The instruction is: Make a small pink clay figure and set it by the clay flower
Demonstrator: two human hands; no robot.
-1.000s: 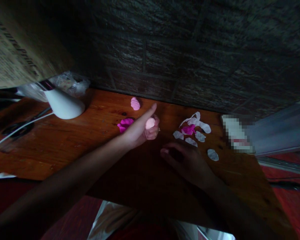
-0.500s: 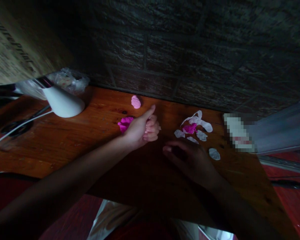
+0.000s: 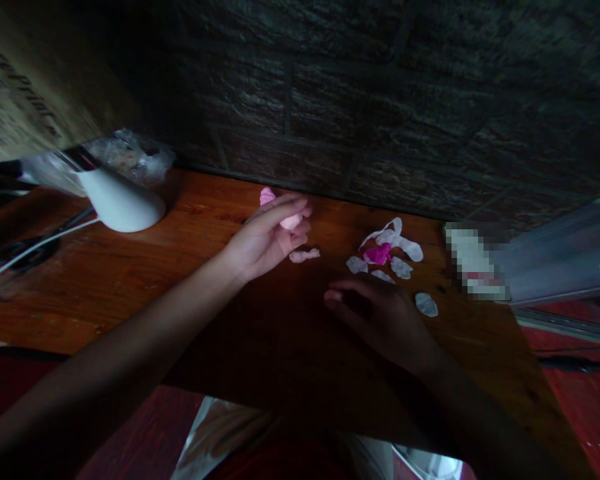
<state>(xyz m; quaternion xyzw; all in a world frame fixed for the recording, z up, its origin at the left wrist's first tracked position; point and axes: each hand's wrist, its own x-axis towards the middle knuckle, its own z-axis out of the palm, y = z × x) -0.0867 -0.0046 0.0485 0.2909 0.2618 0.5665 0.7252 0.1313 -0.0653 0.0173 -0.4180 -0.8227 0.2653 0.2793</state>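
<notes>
My left hand (image 3: 260, 239) reaches toward the wall and pinches a light pink soft lump (image 3: 292, 222) between thumb and fingertips. A second pink lump (image 3: 267, 195) lies just behind it, near the wall. A pale pink flattened piece (image 3: 304, 255) lies on the wooden table (image 3: 145, 280) just below the fingers. My right hand (image 3: 380, 321) rests in shadow on the table, loosely curved, thumb apart from the fingers, nothing visible in it. Just beyond it is a small heap of white petals (image 3: 397, 241) with a magenta piece (image 3: 379, 254), and one loose white petal (image 3: 425, 305).
A white lamp base (image 3: 120, 203) with a white cable stands at the back left, a crumpled plastic bag (image 3: 133, 155) behind it. A dark brick wall (image 3: 380, 113) closes the far side. A blurred white box (image 3: 473, 263) sits at the right.
My left hand has gone from a fist to a pinch and moved toward the wall with the pink lump. The pale flat piece now shows; the magenta clump is hidden. My right hand barely moved.
</notes>
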